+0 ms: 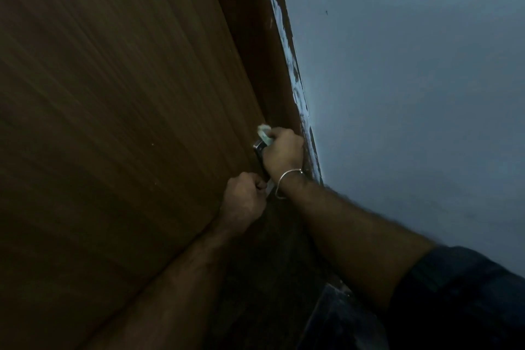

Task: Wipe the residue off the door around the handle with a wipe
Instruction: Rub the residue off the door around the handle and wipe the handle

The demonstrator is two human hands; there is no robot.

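A brown wooden door (pixel 119 111) fills the left of the view, seen steeply from below. Its metal handle plate (pixel 259 148) shows near the door's right edge, mostly hidden by my hands. My right hand (pixel 284 152) is closed on a pale crumpled wipe (pixel 264 133) and presses it against the door just above the handle plate. A thin metal bangle sits on that wrist. My left hand (pixel 244 199) is lower down, fingers curled around the handle's lower part, a light sliver of which shows beside my fingers.
The dark brown door frame (pixel 270 65) runs along the door's right edge, with white paint smears where it meets the pale blue-grey wall (pixel 412 79). Dark floor or skirting lies at the bottom centre. The scene is dim.
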